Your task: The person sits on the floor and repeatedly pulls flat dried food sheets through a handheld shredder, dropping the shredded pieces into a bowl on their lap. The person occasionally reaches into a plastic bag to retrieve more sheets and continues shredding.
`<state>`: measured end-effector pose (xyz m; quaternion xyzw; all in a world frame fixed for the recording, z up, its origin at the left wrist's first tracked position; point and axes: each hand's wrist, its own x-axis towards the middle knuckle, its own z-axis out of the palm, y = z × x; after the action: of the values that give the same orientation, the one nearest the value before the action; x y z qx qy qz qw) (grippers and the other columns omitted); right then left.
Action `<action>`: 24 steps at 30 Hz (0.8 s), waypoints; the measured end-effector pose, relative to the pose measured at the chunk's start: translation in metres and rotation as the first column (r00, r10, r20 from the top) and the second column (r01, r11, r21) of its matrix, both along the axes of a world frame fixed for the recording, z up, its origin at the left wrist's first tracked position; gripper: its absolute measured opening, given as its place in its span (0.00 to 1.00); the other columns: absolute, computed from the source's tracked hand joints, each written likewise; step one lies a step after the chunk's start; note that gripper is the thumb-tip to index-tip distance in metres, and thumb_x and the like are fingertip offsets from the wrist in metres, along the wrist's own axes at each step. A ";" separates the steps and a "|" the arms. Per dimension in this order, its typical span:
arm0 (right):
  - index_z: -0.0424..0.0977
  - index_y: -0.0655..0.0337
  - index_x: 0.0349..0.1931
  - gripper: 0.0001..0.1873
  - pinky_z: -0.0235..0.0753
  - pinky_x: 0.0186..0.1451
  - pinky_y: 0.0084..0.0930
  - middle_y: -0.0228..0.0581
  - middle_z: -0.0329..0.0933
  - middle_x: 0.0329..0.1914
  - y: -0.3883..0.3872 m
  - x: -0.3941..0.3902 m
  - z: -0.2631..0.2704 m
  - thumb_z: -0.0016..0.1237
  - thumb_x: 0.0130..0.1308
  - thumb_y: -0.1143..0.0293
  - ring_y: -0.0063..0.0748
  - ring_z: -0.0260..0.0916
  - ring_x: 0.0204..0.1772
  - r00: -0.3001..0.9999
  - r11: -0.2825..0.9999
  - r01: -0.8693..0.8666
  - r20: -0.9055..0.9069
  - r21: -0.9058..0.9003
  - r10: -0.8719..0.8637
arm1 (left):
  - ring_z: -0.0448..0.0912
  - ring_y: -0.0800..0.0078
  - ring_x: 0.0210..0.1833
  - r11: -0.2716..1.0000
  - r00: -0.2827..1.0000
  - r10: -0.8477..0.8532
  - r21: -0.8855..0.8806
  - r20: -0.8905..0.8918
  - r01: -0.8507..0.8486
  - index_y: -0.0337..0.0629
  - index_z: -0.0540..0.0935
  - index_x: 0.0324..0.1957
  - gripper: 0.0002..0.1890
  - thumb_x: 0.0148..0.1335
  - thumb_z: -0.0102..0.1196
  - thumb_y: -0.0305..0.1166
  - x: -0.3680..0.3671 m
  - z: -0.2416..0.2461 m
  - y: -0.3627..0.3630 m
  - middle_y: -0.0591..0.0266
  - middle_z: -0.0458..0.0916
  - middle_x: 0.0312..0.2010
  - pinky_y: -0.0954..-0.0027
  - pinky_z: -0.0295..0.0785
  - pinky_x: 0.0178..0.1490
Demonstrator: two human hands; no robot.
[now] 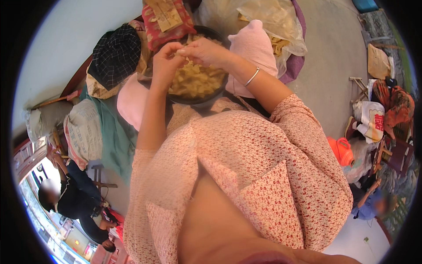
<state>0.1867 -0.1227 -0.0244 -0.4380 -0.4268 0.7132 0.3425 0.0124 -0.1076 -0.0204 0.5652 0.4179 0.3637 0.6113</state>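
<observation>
Both my hands meet over a dark round basin (197,98) that holds many pale yellow pieces (197,81), their exact kind unclear. My left hand (169,62) pinches a small pale piece between thumb and fingertips. From the other side my right hand (204,52) has its fingertips at the same small piece, and a silver bangle (252,76) circles that forearm. Steam or a haze on the lens blurs the lower left of the picture. A pink cloth cover (254,52) lies over my right knee, another (132,99) over my left.
Beyond the basin stands a red patterned cushion (158,26) with a wooden piece (169,21) on it. A clear plastic bag (283,19) of yellow pieces is at upper right. A woven sack (84,132) lies left; a red thermos (341,151) stands right. Several people sit around.
</observation>
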 end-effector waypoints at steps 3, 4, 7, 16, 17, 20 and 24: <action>0.74 0.59 0.24 0.18 0.50 0.17 0.13 0.23 0.63 0.13 -0.019 -0.001 -0.009 0.52 0.65 0.54 0.12 0.53 0.15 0.978 0.998 0.053 -0.203 -0.018 -0.055 | 0.72 0.84 0.23 1.000 0.987 -0.001 -0.028 0.161 0.005 0.39 0.76 0.35 0.08 0.52 0.54 0.18 0.011 -0.005 -0.012 0.68 0.76 0.27 0.82 0.66 0.26; 0.74 0.58 0.23 0.18 0.50 0.17 0.12 0.23 0.64 0.13 -0.023 0.002 -0.010 0.52 0.66 0.54 0.12 0.53 0.15 0.959 0.998 0.064 -0.277 -0.019 -0.067 | 0.69 0.84 0.21 0.998 0.977 -0.003 -0.066 0.215 0.017 0.40 0.74 0.32 0.08 0.51 0.51 0.16 0.016 -0.001 -0.013 0.68 0.74 0.25 0.82 0.63 0.23; 0.74 0.61 0.21 0.18 0.55 0.16 0.14 0.26 0.68 0.13 -0.028 0.020 0.004 0.52 0.66 0.59 0.14 0.60 0.15 0.974 0.984 0.157 -0.176 0.079 -0.141 | 0.70 0.83 0.25 0.984 0.944 -0.064 -0.140 0.323 0.114 0.40 0.74 0.39 0.10 0.55 0.48 0.17 0.022 -0.003 -0.008 0.66 0.76 0.30 0.83 0.64 0.27; 0.77 0.66 0.25 0.11 0.64 0.23 0.18 0.30 0.74 0.19 -0.014 0.215 -0.169 0.49 0.63 0.69 0.17 0.63 0.19 0.257 0.365 0.844 0.303 0.392 -0.918 | 0.78 0.80 0.41 0.965 0.927 -0.153 -0.255 -0.344 0.065 0.39 0.78 0.47 0.13 0.59 0.56 0.28 0.034 -0.047 -0.012 0.67 0.78 0.40 0.76 0.70 0.47; 0.78 0.66 0.30 0.08 0.67 0.26 0.20 0.33 0.76 0.23 -0.017 0.236 -0.219 0.50 0.62 0.70 0.19 0.67 0.23 0.310 0.496 0.813 0.495 0.305 -0.812 | 0.78 0.81 0.41 0.942 0.942 -0.170 -0.328 -0.290 0.069 0.39 0.78 0.46 0.12 0.60 0.56 0.28 0.038 -0.049 -0.014 0.68 0.78 0.40 0.76 0.70 0.47; 0.77 0.66 0.42 0.12 0.73 0.35 0.24 0.39 0.79 0.34 -0.013 0.280 -0.293 0.51 0.60 0.70 0.25 0.73 0.34 0.196 0.522 0.824 0.753 0.220 -0.628 | 0.78 0.81 0.40 0.948 0.913 -0.218 -0.299 -0.344 0.113 0.38 0.78 0.46 0.11 0.62 0.54 0.30 0.045 -0.052 -0.018 0.68 0.78 0.40 0.80 0.70 0.44; 0.75 0.67 0.48 0.17 0.74 0.43 0.29 0.44 0.78 0.43 -0.004 0.335 -0.340 0.52 0.59 0.69 0.34 0.74 0.44 -0.025 0.116 0.916 0.342 0.384 -0.939 | 0.78 0.80 0.39 0.953 0.904 -0.266 -0.233 -0.335 0.195 0.36 0.78 0.45 0.11 0.61 0.55 0.29 0.050 -0.065 -0.016 0.67 0.79 0.40 0.81 0.71 0.43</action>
<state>0.5216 -0.1266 -0.3647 -0.7715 -0.1136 0.1443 0.6092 0.0627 -0.1241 -0.0857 0.6059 0.4868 0.1355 0.6144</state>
